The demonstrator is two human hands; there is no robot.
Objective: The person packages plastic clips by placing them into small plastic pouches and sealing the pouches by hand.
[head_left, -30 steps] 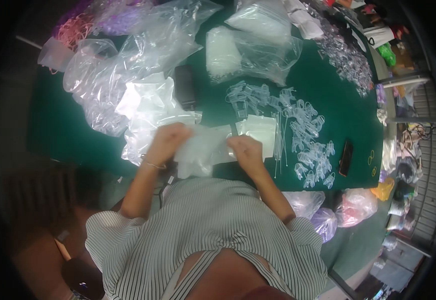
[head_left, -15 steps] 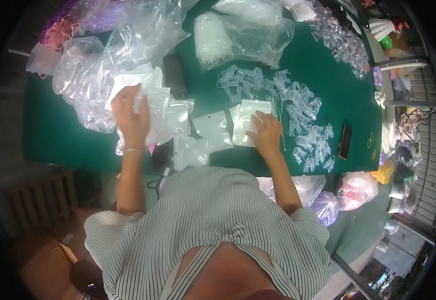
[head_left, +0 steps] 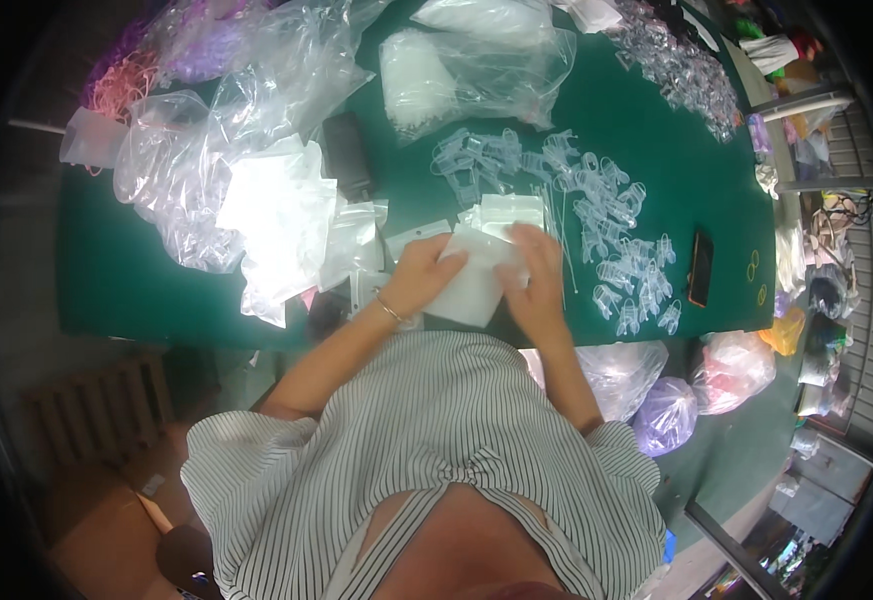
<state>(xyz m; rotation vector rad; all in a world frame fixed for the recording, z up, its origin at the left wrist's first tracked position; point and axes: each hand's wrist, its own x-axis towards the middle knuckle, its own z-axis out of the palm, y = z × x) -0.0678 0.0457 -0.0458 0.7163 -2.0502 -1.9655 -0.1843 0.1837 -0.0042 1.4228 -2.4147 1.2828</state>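
In front of my chest is a flat white plastic pouch (head_left: 468,285), tilted, one corner toward me. My left hand (head_left: 424,275) is closed on its left edge, thumb on top. At its right side, my right hand (head_left: 538,275) grips the edge between thumb and fingers, somewhat smeared by motion. Just beyond the hands lies a small stack of white pouches (head_left: 512,208). More pouches lie partly hidden under my left hand and wrist. A large heap of white pouches (head_left: 281,215) is on the left. Right of my right hand are several clear plastic clips (head_left: 606,215).
A black box-shaped object (head_left: 347,155) stands beyond the heap. Clear plastic bags (head_left: 181,150) cover the far left, and a bag of white strips (head_left: 421,85) lies at the back. A phone (head_left: 700,268) and rubber bands (head_left: 752,268) are on the right of the green table (head_left: 376,130).
My left hand has moved right from the heap to the middle and now holds a pouch. My right hand has come off the stack onto this pouch.
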